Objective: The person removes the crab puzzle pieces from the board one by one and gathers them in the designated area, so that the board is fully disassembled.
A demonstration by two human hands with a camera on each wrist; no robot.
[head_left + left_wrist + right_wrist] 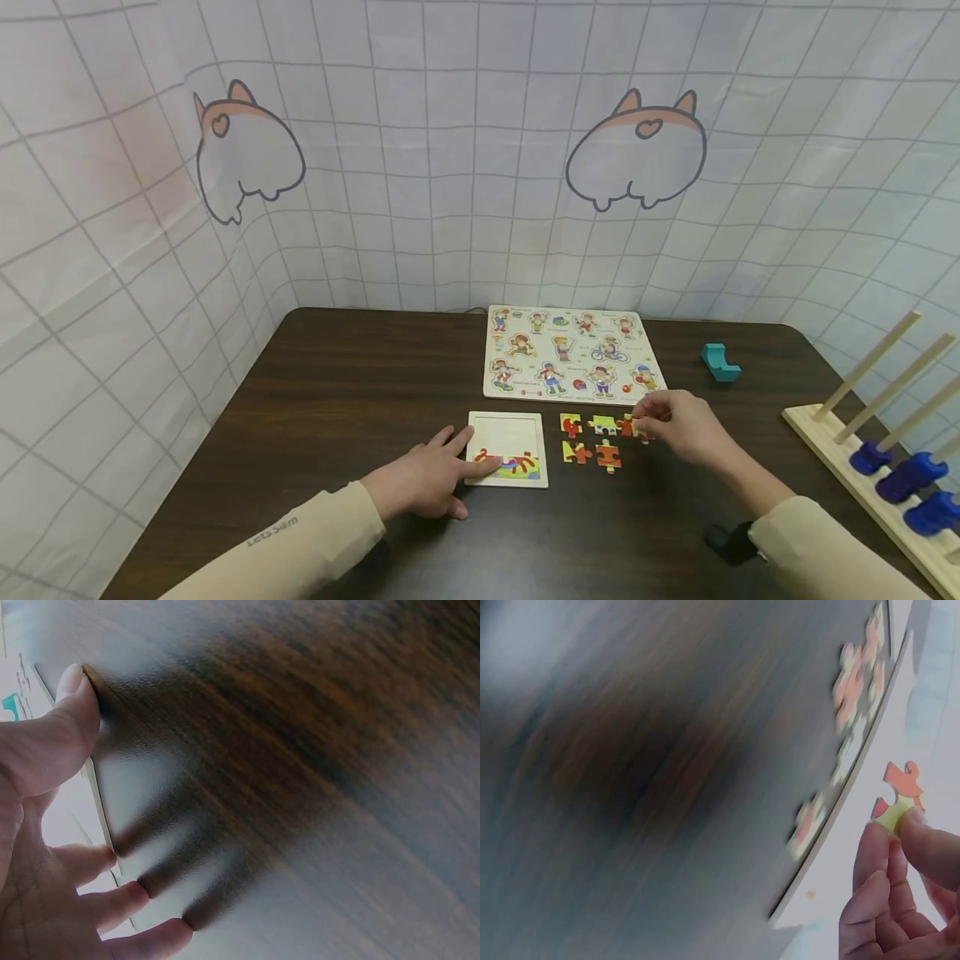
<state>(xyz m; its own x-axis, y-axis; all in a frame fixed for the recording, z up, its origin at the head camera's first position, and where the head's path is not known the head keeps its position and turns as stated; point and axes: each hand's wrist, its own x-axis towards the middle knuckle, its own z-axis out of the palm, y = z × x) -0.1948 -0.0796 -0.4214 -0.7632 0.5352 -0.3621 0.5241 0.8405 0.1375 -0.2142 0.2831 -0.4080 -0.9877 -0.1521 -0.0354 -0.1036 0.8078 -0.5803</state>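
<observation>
My left hand [431, 479] lies spread by the small square puzzle tray [504, 432], its index finger over the tray's lower left part. Joined colourful pieces [527, 467] fill the bottom strip of that tray, and the finger covers some of them. In the left wrist view the fingertips [154, 941] rest on the table. My right hand [690, 429] pinches a red and yellow jigsaw piece [906, 784] between thumb and fingers, held up over the table. Several loose pieces lie left of it, among them a red and yellow one [571, 426] and an orange one [608, 455].
A large board [573, 354] with pictures of children at sports lies behind the pieces. To its right sits a teal block [721, 363]. A wooden peg stand [840, 450] with blue pieces [911, 479] runs along the right side. Curtains [465, 167] surround the table.
</observation>
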